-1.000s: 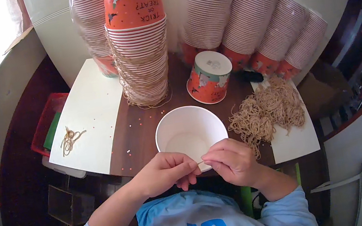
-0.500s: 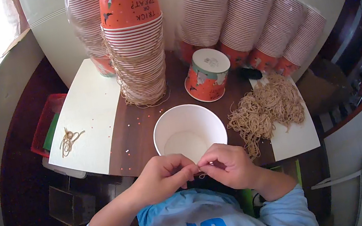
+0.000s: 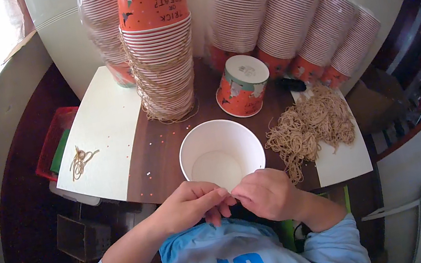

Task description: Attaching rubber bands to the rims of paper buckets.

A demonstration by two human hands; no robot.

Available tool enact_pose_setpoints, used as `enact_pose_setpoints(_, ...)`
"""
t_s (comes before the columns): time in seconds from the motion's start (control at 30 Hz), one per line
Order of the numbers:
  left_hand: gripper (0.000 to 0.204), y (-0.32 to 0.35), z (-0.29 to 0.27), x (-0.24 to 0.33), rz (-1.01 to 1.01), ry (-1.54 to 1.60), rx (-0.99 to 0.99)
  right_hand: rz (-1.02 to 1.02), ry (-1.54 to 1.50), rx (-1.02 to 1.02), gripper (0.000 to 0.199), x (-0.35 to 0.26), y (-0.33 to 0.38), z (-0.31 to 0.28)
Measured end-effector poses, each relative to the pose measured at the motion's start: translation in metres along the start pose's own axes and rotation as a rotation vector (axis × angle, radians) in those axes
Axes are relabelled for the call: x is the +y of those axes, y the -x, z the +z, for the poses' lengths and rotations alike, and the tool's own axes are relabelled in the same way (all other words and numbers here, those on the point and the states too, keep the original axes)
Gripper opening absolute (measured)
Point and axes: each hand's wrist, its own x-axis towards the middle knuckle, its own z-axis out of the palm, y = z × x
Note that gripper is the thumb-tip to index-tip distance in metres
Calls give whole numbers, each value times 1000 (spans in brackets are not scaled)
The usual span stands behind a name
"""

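Note:
A white-lined paper bucket (image 3: 220, 149) stands mouth up at the table's front edge, right in front of me. At its near rim, my left hand (image 3: 201, 203) and my right hand (image 3: 266, 193) meet fingertip to fingertip, thumbs pressed on forefingers. Between them they pinch a bit of thin tan string, now almost wholly covered by the fingers. Right of the bucket lies a loose tangled heap of the same tan string (image 3: 311, 125). Behind it, an orange printed bucket (image 3: 242, 89) rests upside down.
A tall stack of nested buckets (image 3: 160, 56), hung with string, rises at the back. More plastic-wrapped stacks (image 3: 239, 8) lean at the back right. A small string bundle (image 3: 81, 163) lies on the white board (image 3: 104, 133) at left. A black object (image 3: 291, 84) sits near the heap.
My right hand's fingers have closed up and turned downward, and my left fingers have come lower beneath the thumb. The string loop that showed under the fingertips is covered now.

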Motion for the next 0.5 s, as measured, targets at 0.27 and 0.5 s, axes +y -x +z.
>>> enact_pose_setpoints(0.27, 18, 1, 3, -11, 67, -21, -22, -72, 60, -90, 20, -6, 3, -7)
enact_pose_setpoints(0.5, 21, 4, 20, -27, 1159, -1281, 391, 196, -263, -89, 15, -14, 2, -8)
